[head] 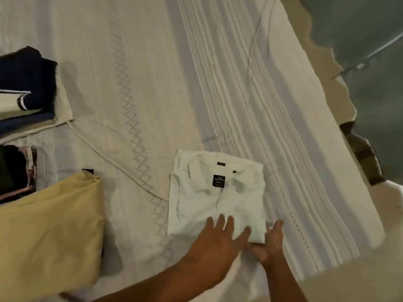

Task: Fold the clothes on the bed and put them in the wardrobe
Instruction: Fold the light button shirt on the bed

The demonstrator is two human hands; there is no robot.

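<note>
The folded white polo shirt (209,199) lies on the bed's pale bedspread (152,83), long axis running away from the hands, collar and black label at the far end. The left hand (214,243) presses flat on its near edge, fingers spread straight. The right hand (271,245) touches the near right corner, fingers extended. A yellow cloth (50,232) lies left of the left hand, with dark folded clothes (24,83) beyond.

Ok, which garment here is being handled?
The folded white polo shirt with the black neck label: left hand and right hand touch it. The yellow piece and dark stacks lie apart, untouched.
</note>
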